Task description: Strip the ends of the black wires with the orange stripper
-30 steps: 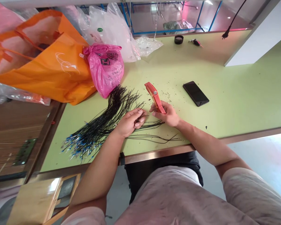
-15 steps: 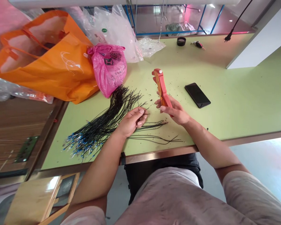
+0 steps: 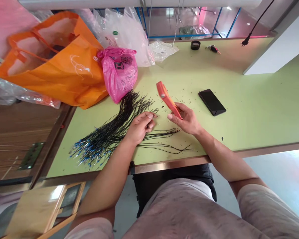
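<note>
My left hand (image 3: 141, 126) is closed on thin black wire, pinched between thumb and fingers, with short ends poking out toward the right. Around my right hand's fingers are the handles of a red and orange wire stripper (image 3: 167, 99); its head tilts up and left, above the wire ends. My right hand (image 3: 186, 119) is wrapped round its lower part. A large bundle of black wires (image 3: 112, 126) with blue and silvery tips lies left of and beneath my left hand. A few separate wires (image 3: 164, 146) stretch right, below both hands, some with bare copper-coloured ends.
A black phone (image 3: 212, 102) lies right of my right hand. Behind the bundle stand a pink plastic bag (image 3: 119, 74) and an orange bag (image 3: 64, 76). Farther back are a black ring-shaped object (image 3: 195, 45) and keys (image 3: 213, 49). Dark scraps dot the green tabletop (image 3: 254, 109).
The wire stripper has turned in my right hand, its head swinging down and left toward the wire ends. My left hand still pinches the wire in about the same place.
</note>
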Demonstrator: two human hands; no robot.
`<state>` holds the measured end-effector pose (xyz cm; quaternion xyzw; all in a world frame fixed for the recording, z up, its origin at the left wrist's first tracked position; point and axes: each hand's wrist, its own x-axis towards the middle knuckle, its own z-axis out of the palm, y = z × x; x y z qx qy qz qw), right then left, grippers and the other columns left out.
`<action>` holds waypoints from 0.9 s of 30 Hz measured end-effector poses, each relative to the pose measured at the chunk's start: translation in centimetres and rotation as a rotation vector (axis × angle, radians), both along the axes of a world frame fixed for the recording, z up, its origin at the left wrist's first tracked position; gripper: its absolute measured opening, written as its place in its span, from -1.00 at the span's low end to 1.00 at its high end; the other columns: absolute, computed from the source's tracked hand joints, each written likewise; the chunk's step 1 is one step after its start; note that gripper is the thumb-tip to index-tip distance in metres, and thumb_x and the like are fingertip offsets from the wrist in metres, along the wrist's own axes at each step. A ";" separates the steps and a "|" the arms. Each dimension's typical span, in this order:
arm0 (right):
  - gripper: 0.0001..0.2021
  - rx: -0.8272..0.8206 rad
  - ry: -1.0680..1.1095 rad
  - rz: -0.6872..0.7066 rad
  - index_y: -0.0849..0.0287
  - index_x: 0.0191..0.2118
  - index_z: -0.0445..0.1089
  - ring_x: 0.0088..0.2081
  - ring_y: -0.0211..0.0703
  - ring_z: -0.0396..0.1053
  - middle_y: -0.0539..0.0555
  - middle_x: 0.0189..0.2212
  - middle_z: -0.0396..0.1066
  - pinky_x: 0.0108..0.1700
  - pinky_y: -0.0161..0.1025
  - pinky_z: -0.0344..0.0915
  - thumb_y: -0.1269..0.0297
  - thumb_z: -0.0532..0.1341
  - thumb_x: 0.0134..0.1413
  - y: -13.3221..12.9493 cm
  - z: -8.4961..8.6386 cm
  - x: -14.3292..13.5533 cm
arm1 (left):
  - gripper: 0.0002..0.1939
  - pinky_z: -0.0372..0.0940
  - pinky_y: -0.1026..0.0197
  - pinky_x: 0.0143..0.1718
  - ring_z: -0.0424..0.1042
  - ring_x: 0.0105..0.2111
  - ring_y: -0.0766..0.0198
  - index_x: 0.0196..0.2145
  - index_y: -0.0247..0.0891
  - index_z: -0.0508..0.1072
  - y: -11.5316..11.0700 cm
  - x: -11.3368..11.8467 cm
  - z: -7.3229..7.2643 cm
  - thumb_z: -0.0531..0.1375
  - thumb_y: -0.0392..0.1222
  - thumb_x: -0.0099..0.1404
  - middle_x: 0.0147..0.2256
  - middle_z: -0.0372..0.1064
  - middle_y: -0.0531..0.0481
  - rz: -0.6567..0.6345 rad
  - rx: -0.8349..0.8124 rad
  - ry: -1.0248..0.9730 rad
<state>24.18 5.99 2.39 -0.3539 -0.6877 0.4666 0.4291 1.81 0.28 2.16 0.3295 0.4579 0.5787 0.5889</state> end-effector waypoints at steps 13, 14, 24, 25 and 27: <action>-0.39 0.642 -0.347 -0.054 0.12 0.20 0.50 -0.02 0.09 0.46 0.20 -0.03 0.54 0.10 0.09 0.47 -0.21 0.42 0.22 -0.9 -0.9 -0.5 | -0.43 0.07 0.39 -0.67 0.37 -0.54 0.36 -0.40 -0.23 0.58 0.2 -0.5 -0.5 0.62 0.22 -0.19 -0.40 0.56 -0.04 0.049 0.053 -0.041; -0.39 0.634 -0.355 -0.056 0.11 0.20 0.50 -0.02 0.09 0.46 0.20 -0.03 0.54 0.10 0.09 0.47 -0.21 0.42 0.22 -0.9 -0.9 -0.5 | -0.45 0.04 0.39 -0.67 0.35 -0.56 0.38 -0.41 -0.23 0.58 0.2 -0.4 -0.4 0.61 0.21 -0.16 -0.41 0.55 -0.04 0.041 0.057 -0.039; -0.40 0.610 -0.384 -0.064 0.10 0.20 0.48 -0.02 0.10 0.46 0.20 -0.04 0.53 0.10 0.10 0.47 -0.20 0.41 0.22 -0.8 -0.9 -0.3 | -0.50 -0.03 0.39 -0.69 0.11 -0.67 0.55 -0.28 -0.24 0.64 0.0 0.0 0.7 0.59 0.03 -0.16 -0.31 0.59 -0.04 0.028 0.003 -0.061; -0.41 0.618 -0.374 -0.069 0.10 0.19 0.48 -0.02 0.10 0.46 0.20 -0.04 0.53 0.09 0.10 0.47 -0.19 0.42 0.22 -0.8 -0.9 -0.3 | -0.50 -0.04 0.38 -0.69 0.10 -0.67 0.56 -0.28 -0.24 0.63 0.0 0.0 0.7 0.58 0.02 -0.16 -0.30 0.59 -0.05 0.022 0.013 -0.060; -0.42 0.628 -0.356 -0.078 0.12 0.19 0.48 -0.02 0.10 0.46 0.20 -0.05 0.54 0.08 0.10 0.48 -0.17 0.42 0.23 -0.8 -0.9 -0.3 | -0.51 -0.06 0.38 -0.69 0.06 -0.68 0.56 -0.30 -0.24 0.62 -0.1 -0.1 0.5 0.58 0.02 -0.17 -0.32 0.59 -0.04 0.018 0.036 -0.054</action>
